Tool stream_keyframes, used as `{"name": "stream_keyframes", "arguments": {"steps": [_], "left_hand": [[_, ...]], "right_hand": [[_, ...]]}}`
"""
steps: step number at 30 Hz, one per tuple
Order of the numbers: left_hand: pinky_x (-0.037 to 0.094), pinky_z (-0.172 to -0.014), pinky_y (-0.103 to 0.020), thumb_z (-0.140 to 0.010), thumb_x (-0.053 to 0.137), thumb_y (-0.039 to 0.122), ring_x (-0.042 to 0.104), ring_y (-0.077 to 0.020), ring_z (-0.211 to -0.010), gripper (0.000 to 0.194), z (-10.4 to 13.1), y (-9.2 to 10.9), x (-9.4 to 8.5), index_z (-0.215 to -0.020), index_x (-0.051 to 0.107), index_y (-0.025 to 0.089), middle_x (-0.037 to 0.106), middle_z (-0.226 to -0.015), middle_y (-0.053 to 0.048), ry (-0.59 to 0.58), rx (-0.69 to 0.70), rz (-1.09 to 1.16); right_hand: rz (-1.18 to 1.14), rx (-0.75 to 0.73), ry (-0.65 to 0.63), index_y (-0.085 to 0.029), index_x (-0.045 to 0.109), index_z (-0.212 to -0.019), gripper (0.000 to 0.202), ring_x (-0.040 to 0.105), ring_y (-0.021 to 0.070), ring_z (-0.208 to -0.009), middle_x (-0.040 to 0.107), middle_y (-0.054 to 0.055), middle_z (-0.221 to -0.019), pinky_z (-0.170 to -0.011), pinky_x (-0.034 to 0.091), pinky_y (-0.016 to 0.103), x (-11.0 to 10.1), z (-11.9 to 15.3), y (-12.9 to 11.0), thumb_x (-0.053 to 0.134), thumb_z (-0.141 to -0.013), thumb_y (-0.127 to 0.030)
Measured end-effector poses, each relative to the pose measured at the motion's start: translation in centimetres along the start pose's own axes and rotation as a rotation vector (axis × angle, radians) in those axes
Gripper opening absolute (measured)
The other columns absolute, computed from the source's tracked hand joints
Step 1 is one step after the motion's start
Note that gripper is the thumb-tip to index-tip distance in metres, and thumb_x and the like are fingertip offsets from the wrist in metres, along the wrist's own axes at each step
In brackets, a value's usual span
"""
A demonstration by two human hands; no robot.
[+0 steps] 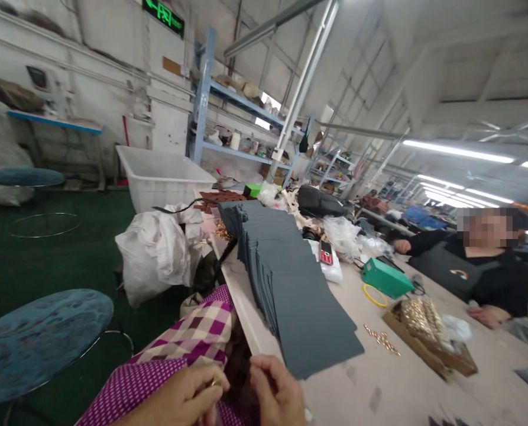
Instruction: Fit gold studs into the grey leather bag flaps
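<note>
My left hand (193, 393) is closed above my lap. A small gold-coloured piece (214, 383) shows between its thumb and forefinger; its exact kind is too small to tell. My right hand (278, 391) is beside it at the table edge, fingertips pinched together. Whatever those fingertips hold, if anything, cannot be made out. Just beyond my right hand lies a long fanned stack of dark grey flat pieces (290, 260) on the pale table (334, 396). Loose gold-coloured metal pieces (381, 339) lie to the right of the stack.
A cardboard tray (417, 346) holds bagged gold-coloured pieces. Near it are a green box (385, 277), a yellow ring (374, 296) and a red phone (326, 252). Across the table sits another person (463, 266). Left are a stool (46, 343), a white sack (157, 254) and a white bin (166, 177).
</note>
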State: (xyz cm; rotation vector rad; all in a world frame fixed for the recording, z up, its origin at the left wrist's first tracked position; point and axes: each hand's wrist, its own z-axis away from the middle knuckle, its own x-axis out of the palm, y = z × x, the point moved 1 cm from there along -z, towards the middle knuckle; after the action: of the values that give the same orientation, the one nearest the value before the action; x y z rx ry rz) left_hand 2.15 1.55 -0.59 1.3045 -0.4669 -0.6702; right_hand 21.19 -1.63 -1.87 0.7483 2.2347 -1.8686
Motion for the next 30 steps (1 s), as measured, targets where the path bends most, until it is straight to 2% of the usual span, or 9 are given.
{"name": "stream_keyframes", "arguments": {"steps": [3, 6, 9, 15, 17, 19, 23, 25, 30], "left_hand": [[0.044, -0.052, -0.022, -0.075, 0.058, 0.051, 0.054, -0.0112, -0.053, 0.035, -2.8, -0.5, 0.7, -0.077, 0.052, 0.016, 0.062, -0.068, -0.002, 0.044, -0.139, 0.274], [0.034, -0.043, -0.017, -0.064, 0.066, 0.044, 0.045, -0.0068, -0.041, 0.033, -5.3, -0.5, 1.0, -0.077, 0.054, 0.015, 0.056, -0.054, 0.002, 0.130, -0.205, 0.417], [0.017, -0.036, -0.015, -0.068, 0.063, 0.046, 0.034, -0.0046, -0.033, 0.035, -7.2, -0.1, 1.0, -0.082, 0.056, 0.014, 0.045, -0.041, 0.007, 0.157, -0.190, 0.304], [0.021, -0.032, -0.015, -0.072, 0.060, 0.051, 0.032, -0.0031, -0.033, 0.053, -9.2, 0.0, 1.1, -0.109, 0.054, 0.014, 0.057, -0.064, 0.003, 0.170, -0.290, 0.116], [0.020, -0.031, -0.016, -0.074, 0.059, 0.052, 0.035, -0.0030, -0.034, 0.056, -9.8, 0.3, 1.4, -0.115, 0.051, 0.015, 0.061, -0.074, 0.000, 0.138, -0.297, 0.070], [0.021, -0.031, -0.016, -0.073, 0.060, 0.055, 0.035, -0.0030, -0.036, 0.052, -10.6, 0.6, 1.8, -0.109, 0.053, 0.017, 0.060, -0.077, 0.000, 0.105, -0.270, 0.041], [0.016, -0.031, -0.017, -0.066, 0.062, 0.062, 0.027, -0.0032, -0.034, 0.046, -11.5, 0.6, 1.7, -0.071, 0.051, 0.017, 0.045, -0.055, 0.006, 0.098, -0.279, 0.004], [0.015, -0.033, -0.018, -0.063, 0.064, 0.060, 0.025, -0.0033, -0.034, 0.046, -10.9, 0.7, 0.7, -0.061, 0.045, 0.018, 0.037, -0.049, 0.008, 0.115, -0.285, 0.046], [0.018, -0.038, -0.016, -0.061, 0.071, 0.042, 0.027, -0.0019, -0.042, 0.031, -7.8, 2.6, -1.8, -0.066, 0.060, 0.013, 0.052, -0.062, 0.003, -0.053, -0.205, 0.247]], "right_hand": [[0.219, -0.048, 0.103, -0.022, 0.068, -0.086, 0.025, 0.062, 0.0197, -0.080, 0.068, 0.004, -0.083, -0.075, 0.046, 0.027, -4.7, -3.8, 1.4, 0.048, -0.087, -0.036], [0.443, -0.045, 0.132, -0.022, 0.068, -0.083, 0.025, 0.060, 0.0237, -0.084, 0.068, 0.006, -0.085, -0.080, 0.043, 0.033, -7.8, -6.8, 3.6, 0.045, -0.086, -0.031], [0.507, -0.025, 0.079, -0.022, 0.068, -0.082, 0.025, 0.059, 0.0251, -0.085, 0.067, 0.007, -0.085, -0.081, 0.042, 0.036, -8.6, -7.6, 5.5, 0.044, -0.085, -0.029], [0.271, 0.081, -0.054, -0.023, 0.067, -0.080, 0.018, 0.061, 0.0219, -0.092, 0.069, 0.004, -0.092, -0.085, 0.042, 0.031, -9.4, -5.7, 5.1, 0.051, -0.083, -0.031], [0.183, 0.145, -0.143, -0.022, 0.067, -0.079, 0.016, 0.060, 0.0205, -0.095, 0.068, 0.004, -0.097, -0.086, 0.041, 0.029, -9.9, -5.2, 4.0, 0.052, -0.082, -0.028], [0.102, 0.244, -0.327, -0.021, 0.068, -0.078, 0.015, 0.061, 0.0182, -0.087, 0.069, 0.002, -0.089, -0.079, 0.042, 0.026, -10.2, -4.7, 2.9, 0.053, -0.079, -0.022], [-0.131, 0.326, -0.695, -0.020, 0.072, -0.077, 0.015, 0.059, 0.0143, -0.073, 0.068, -0.001, -0.078, -0.066, 0.041, 0.022, -10.1, -3.8, 1.7, 0.058, -0.071, -0.017], [-0.186, 0.331, -0.617, -0.020, 0.073, -0.077, 0.014, 0.059, 0.0139, -0.073, 0.067, -0.001, -0.080, -0.065, 0.042, 0.022, -10.4, -3.6, 2.4, 0.060, -0.072, -0.020], [-0.110, 0.499, 0.022, -0.017, 0.070, -0.093, 0.032, 0.058, 0.0160, -0.064, 0.064, 0.002, -0.071, -0.058, 0.047, 0.025, -12.6, -4.4, 6.7, 0.058, -0.076, -0.042]]}}
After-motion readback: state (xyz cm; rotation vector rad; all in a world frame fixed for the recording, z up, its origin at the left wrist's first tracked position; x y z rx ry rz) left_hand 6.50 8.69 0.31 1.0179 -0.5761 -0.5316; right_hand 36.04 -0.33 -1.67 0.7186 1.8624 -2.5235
